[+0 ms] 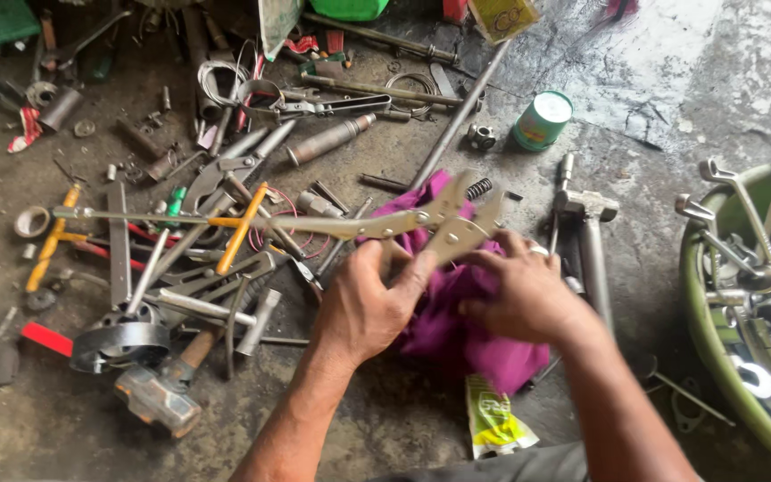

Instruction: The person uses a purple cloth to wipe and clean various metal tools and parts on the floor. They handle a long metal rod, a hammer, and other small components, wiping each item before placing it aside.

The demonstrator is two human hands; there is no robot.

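While floor carries scattered tools, green basin of wrenches sits at right edge. Magenta rag under both hands. Locking pliers mid-floor, long axis left-right, jaws pointing right. Left hand grasps pliers; right hand clutches rag beside jaws.

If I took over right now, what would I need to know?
Left hand grips the locking pliers near the pivot, handles pointing left.
Right hand presses the magenta rag by the pliers' head.
Both are held above the concrete floor.
Hammer and loose tools lie left; green basin of wrenches sits right.
How much wiping is done or left cannot be told.
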